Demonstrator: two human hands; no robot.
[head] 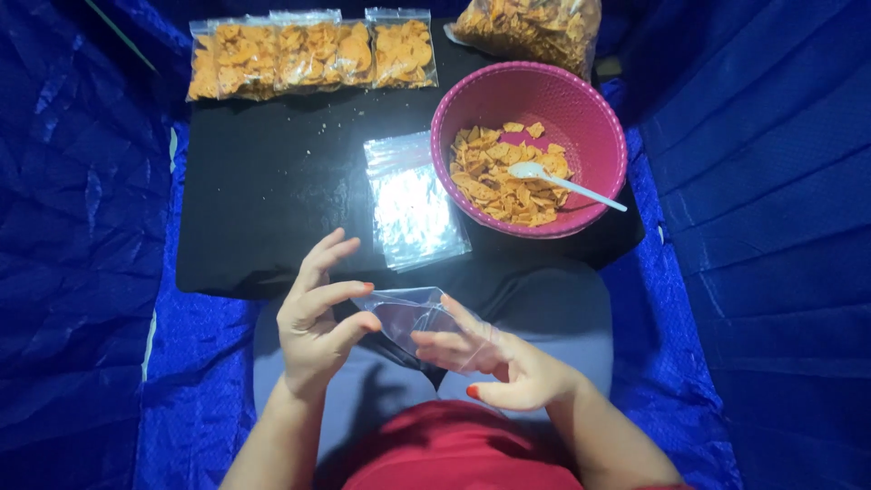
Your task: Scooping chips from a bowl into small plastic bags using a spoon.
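Holding one small clear zip bag [413, 318] between them, the left hand [313, 322] and right hand [494, 358] pinch its sides; the pink bowl of chips [581, 104] sits far right, nearer the right hand.

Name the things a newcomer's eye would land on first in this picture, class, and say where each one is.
The pink basket of orange chips with a white spoon stands out at the black board's right end. Near the bottom, the left hand and right hand hold an empty clear bag between them. Filled chip bags line the board's far edge.
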